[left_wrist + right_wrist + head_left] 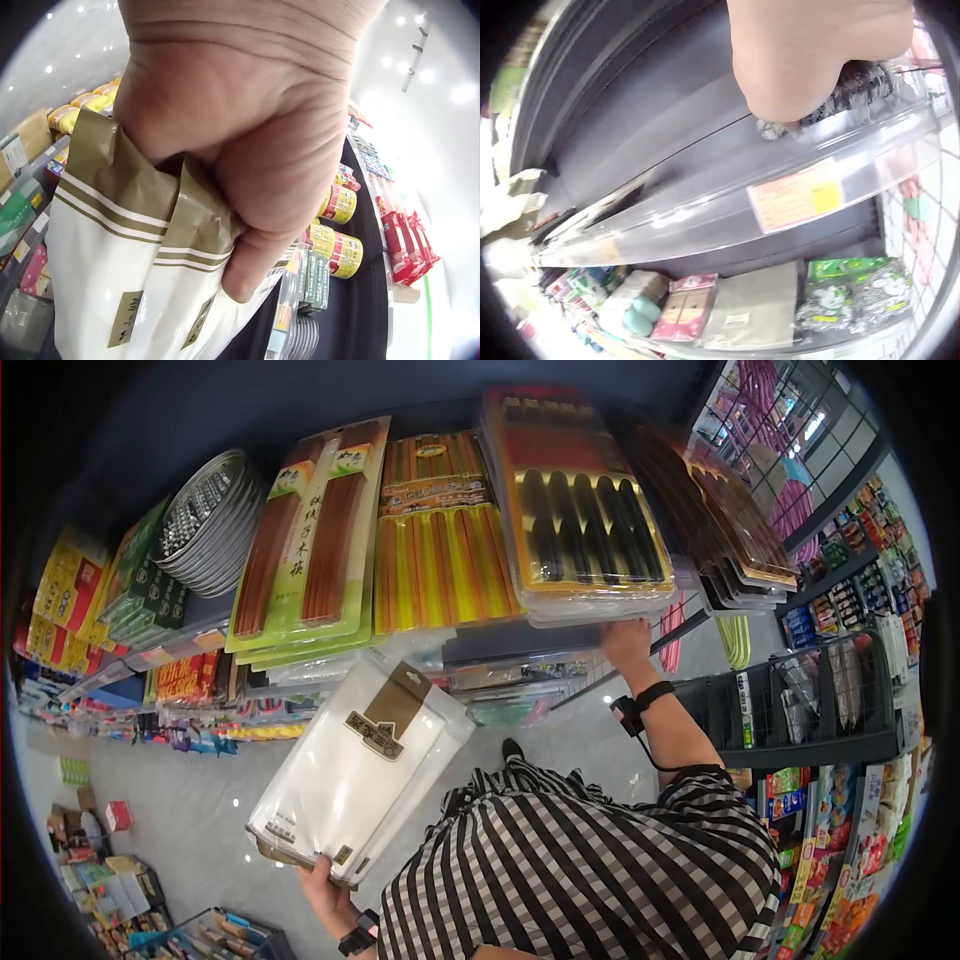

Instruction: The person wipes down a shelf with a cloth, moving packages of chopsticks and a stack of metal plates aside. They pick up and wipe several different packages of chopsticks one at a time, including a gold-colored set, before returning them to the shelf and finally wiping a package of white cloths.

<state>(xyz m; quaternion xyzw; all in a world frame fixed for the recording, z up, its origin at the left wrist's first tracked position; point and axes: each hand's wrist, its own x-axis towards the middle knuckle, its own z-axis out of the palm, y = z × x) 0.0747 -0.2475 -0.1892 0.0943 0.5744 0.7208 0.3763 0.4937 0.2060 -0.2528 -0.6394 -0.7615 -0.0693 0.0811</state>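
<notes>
My left hand (325, 892) grips the lower end of white plastic packages (330, 780) with a brown-gold label, held out over the floor. In the left wrist view the hand (247, 127) has its thumb on the front of the white packages (101, 255), near their brown ends; its other fingers are hidden. My right hand (627, 645) reaches to the shelf edge, just below a pack of black-handled utensils (590, 530). The right wrist view has this hand (810, 60) over the shelf beside a black and silvery item (862, 94); its fingertips are hidden.
Chopstick packs (440, 550) and stacked metal strainers (205, 525) line the upper shelf. A clear shelf lip with a price tag (799, 196) runs in front of the right hand, with bagged goods on the shelf below. A wire grid (800, 440) stands at the right.
</notes>
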